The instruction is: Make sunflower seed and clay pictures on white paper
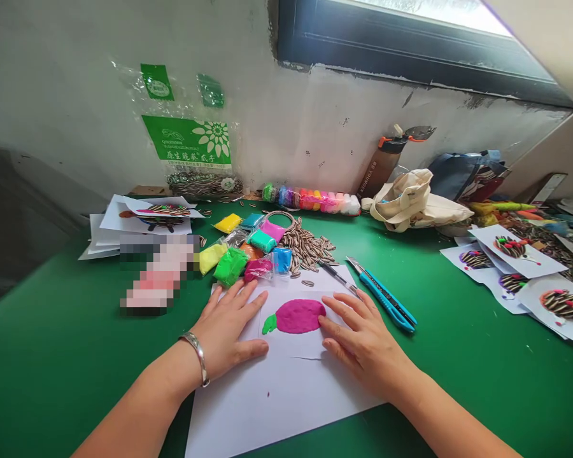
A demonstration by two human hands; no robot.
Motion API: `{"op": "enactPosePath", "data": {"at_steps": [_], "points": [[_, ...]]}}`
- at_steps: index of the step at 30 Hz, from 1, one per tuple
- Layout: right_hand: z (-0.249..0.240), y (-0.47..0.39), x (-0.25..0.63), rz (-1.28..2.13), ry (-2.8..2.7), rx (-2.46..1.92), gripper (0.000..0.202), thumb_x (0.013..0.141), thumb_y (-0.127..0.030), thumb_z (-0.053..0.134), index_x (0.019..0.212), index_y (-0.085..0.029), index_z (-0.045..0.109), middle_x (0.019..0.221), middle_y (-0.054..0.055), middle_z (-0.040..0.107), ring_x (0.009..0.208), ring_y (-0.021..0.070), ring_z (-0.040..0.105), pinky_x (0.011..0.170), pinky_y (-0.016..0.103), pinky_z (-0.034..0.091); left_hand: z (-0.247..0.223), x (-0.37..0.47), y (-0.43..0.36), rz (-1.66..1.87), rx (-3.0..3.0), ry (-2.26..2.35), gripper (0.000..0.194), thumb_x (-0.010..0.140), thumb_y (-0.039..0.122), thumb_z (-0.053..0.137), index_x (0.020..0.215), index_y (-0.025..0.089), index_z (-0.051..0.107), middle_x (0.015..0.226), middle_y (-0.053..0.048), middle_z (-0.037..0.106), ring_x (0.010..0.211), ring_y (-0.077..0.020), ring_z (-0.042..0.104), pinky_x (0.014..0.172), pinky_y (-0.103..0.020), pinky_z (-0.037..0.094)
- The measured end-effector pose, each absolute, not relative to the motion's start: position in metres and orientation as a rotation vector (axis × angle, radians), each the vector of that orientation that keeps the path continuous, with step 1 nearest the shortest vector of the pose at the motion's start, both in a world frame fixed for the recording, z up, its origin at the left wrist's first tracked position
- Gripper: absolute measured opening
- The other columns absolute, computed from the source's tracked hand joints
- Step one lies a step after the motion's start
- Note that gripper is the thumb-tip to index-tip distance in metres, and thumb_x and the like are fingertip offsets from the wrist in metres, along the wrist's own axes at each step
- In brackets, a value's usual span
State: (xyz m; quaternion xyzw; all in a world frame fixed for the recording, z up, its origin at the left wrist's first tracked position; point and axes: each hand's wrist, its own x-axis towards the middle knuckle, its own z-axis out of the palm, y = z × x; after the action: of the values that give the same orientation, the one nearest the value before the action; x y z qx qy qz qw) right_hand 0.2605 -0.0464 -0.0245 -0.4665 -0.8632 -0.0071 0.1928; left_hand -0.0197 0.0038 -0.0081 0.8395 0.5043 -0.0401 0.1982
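Note:
A flattened oval of magenta clay point(300, 317) lies on white paper point(248, 413), with a small green clay piece point(269, 324) joined at its left end. My left hand point(233, 327), with a silver bangle at the wrist, rests flat on the paper to the left of the clay, fingers spread. On the other side, my right hand point(358, 337) lies with fingers apart, its fingertips at the magenta clay's right edge. Neither hand holds anything. Just beyond the right hand lie a pen point(339, 277) and a blue utility knife point(384, 296).
Packets of coloured clay point(232, 266) and a heap of sunflower seeds point(308, 245) sit behind the paper. Finished seed pictures point(510, 245) lie at right, more papers point(107, 219) at left. Along the wall stand a seed bag point(191, 143), brown bottle point(382, 166) and cloth bag point(405, 200).

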Motion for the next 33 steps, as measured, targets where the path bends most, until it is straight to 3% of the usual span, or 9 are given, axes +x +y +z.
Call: {"op": "enactPosePath", "data": {"at_steps": [16,23,33], "points": [[-0.024,-0.043,0.264,0.083,-2.418,-1.291,0.023,0.09,-0.027,0.05,0.106,-0.029,0.067,0.12,0.003,0.062,0.116,0.0292,0.048,0.104,0.061,0.026,-0.009,-0.02,0.005,-0.122,2.34,1.427,0.076,0.077,0.056,0.057,0.144,0.033,0.028,0.154,-0.002,0.014,0.141,-0.0342,0.009,0.111,-0.059,0.006],[-0.032,-0.038,0.276,0.142,-2.275,-1.296,0.028,0.09,-0.027,0.05,0.113,-0.028,0.066,0.125,0.007,0.059,0.118,0.0271,0.048,0.098,0.05,0.042,-0.01,-0.02,0.004,-0.094,2.344,1.413,0.076,0.077,0.055,0.058,0.143,0.033,0.029,0.154,-0.003,0.015,0.141,-0.0344,0.009,0.11,-0.06,0.006],[-0.032,-0.039,0.271,0.173,-2.39,-1.288,0.024,0.09,-0.024,0.05,0.105,-0.027,0.067,0.126,0.006,0.058,0.117,0.0286,0.047,0.101,0.056,0.035,-0.008,-0.02,0.004,-0.13,2.351,1.419,0.076,0.077,0.057,0.056,0.144,0.032,0.029,0.154,-0.003,0.015,0.141,-0.033,0.009,0.11,-0.06,0.007]]}}
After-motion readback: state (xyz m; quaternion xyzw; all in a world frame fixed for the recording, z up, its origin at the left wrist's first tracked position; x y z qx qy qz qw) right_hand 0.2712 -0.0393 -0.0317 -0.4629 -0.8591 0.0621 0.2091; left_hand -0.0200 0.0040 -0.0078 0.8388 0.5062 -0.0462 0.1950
